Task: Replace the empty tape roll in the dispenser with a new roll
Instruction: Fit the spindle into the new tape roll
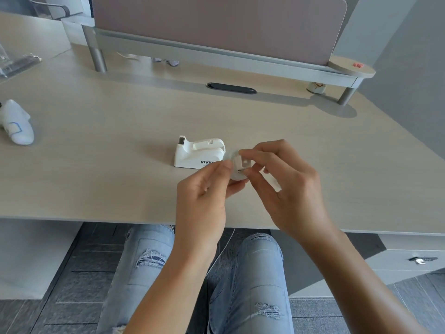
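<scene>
Head view shows both hands raised just above the near edge of the surface, working together on one small white piece. The left hand pinches a pale tape roll from the side, while the right hand nips the white hub sitting in the roll's middle between thumb and forefinger; whether the hub is going in or coming out cannot be told, nor whether this roll is the empty one or the new one. Holding it in the air, close to the eyes, likely gives both thumbs room to press or pull. Just behind the hands stands the white dispenser, cutter end to the left, its cradle bare and open at the top, so the roll can be dropped straight in. Pale wood-grain covers the surface; a dark cable slot lies farther back under a grey raised shelf with a mauve screen, and a white device rests far left. Grey floor tiles show below.
</scene>
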{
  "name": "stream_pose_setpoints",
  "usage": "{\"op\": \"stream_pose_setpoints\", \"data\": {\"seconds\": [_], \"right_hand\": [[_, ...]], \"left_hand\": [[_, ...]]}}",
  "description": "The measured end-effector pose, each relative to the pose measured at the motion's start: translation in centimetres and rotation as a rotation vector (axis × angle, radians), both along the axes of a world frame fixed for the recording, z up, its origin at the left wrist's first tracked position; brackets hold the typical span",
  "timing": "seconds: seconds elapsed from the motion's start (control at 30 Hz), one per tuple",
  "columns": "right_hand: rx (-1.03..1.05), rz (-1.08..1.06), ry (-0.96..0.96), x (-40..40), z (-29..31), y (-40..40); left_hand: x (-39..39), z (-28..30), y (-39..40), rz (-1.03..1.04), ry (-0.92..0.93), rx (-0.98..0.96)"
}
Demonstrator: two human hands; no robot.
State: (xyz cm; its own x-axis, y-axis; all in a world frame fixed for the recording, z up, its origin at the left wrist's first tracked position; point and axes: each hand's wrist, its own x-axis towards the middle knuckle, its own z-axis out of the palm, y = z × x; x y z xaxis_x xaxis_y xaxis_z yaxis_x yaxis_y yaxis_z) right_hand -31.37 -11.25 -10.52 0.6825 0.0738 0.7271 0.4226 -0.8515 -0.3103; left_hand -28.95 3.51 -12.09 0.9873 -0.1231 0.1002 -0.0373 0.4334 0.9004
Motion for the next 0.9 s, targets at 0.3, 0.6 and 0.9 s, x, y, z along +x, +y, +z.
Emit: {"op": "stream_pose_setpoints", "data": {"seconds": [0.3, 0.6, 0.9], "right_hand": [[0.494, 0.03, 0.308, 1.2, 0.9, 1.8], [0.982, 0.109, 0.73, 2.2, 0.7, 4.3], [1.076, 0.128, 0.688, 1.5, -0.7, 6.2]], "left_hand": [[1.8, -0.4, 1.6, 0.017, 0.085, -0.07], [2.7, -1.1, 5.1, -0.052, 0.133, -0.166], [2.9, -1.9, 6.1, -0.102, 0.124, -0.148]]}}
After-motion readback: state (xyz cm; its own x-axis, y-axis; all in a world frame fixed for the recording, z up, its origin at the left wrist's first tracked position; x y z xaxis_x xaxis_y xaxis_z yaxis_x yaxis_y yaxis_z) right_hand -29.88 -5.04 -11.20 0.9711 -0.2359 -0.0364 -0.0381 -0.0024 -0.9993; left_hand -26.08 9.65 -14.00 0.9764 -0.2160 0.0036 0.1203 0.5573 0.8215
